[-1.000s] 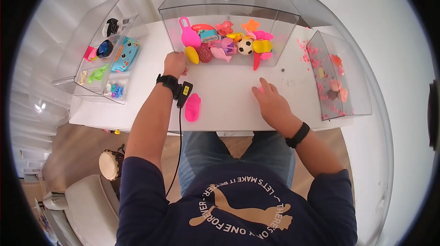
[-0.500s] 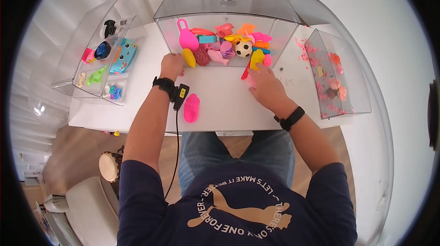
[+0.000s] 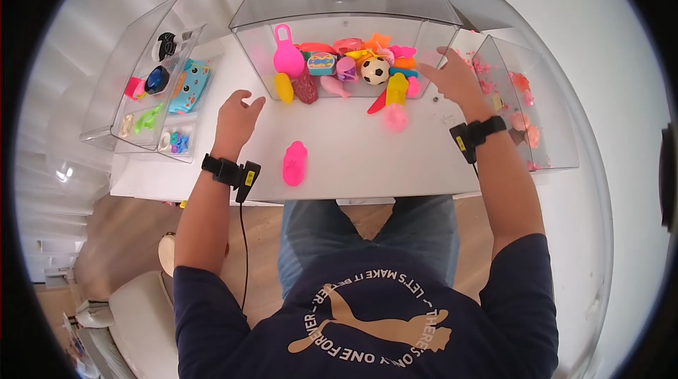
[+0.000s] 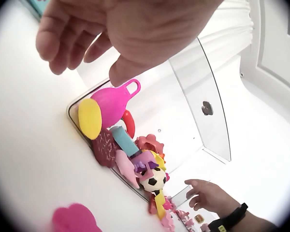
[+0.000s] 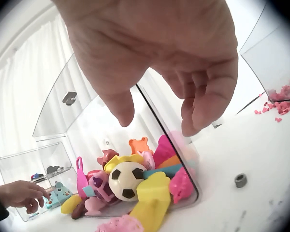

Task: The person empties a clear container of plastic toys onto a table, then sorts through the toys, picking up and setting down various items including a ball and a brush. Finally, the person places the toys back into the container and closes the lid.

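Note:
My left hand (image 3: 239, 121) hovers over the table left of the big clear box (image 3: 254, 50), its fingers loosely bent with nothing in them. At the box's right front corner, my right hand (image 3: 455, 82) is raised with thumb and fingers spread apart, also holding nothing. Inside the box is a heap of toys, among them a soccer ball (image 5: 127, 181), a pink paddle-shaped toy (image 4: 109, 105) and a yellow oval toy (image 4: 90, 119). A yellow toy (image 5: 151, 198) reaches out over the front edge. Against its near end lies a light pink toy (image 3: 395, 117).
A bright pink shoe-shaped toy (image 3: 294, 163) lies on the white table (image 3: 339, 149) near its front. A clear compartment case (image 3: 106, 121) with toys stands left. To the right is a clear box (image 3: 558, 125) with pink bits. A small grey ring (image 5: 240, 181) lies near it.
The right hand has left the light pink toy at the yellow toy's end and moved right and up. The left hand has drawn back leftward from the box's left front corner.

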Demonstrator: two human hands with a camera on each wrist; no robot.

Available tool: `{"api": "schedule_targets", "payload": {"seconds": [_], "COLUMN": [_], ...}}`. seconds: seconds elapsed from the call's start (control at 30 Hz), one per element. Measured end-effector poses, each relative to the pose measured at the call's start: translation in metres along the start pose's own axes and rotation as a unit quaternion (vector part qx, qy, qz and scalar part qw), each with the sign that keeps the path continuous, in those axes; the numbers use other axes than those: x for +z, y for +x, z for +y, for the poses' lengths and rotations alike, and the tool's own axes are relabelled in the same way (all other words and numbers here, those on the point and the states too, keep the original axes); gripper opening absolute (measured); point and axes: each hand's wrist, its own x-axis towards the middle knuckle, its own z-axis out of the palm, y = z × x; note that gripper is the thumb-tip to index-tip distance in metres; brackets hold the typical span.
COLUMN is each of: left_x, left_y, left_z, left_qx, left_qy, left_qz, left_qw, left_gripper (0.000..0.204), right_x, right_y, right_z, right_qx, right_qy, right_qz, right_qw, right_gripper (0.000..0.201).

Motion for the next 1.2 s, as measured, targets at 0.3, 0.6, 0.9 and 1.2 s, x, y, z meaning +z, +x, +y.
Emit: {"api": "schedule_targets", "payload": {"seconds": [0.3, 0.6, 0.9, 1.2], "left_x": [0.007, 0.022, 0.036, 0.066], "left_y": [-0.089, -0.124, -0.114, -0.065], "left_z": [0.031, 0.031, 0.018, 0.027], "left_qx": [0.141, 0.178, 0.225, 0.338], "left_qy": [0.225, 0.171, 0.169, 0.211], "left_qz": [-0.163, -0.117, -0.063, -0.023], "left_qw": [0.95, 0.962, 0.957, 0.917], "left_gripper": [0.054, 0.057, 0.043, 0.032], "right_x": [0.008, 0.02, 0.007, 0.016], "right_y": [0.02, 0.049, 0.066, 0.021], "right_z": [-0.02, -0.014, -0.027, 0.009], "right_qx": [0.059, -0.017, 0.092, -0.001], "right_qy": [0.111, 0.052, 0.152, 0.085], "right_qz": [-0.052, -0.057, -0.101, 0.014], "right_qw": [0.991, 0.997, 0.979, 0.996], "right_gripper": [0.031, 0.022, 0.048, 0.062]}}
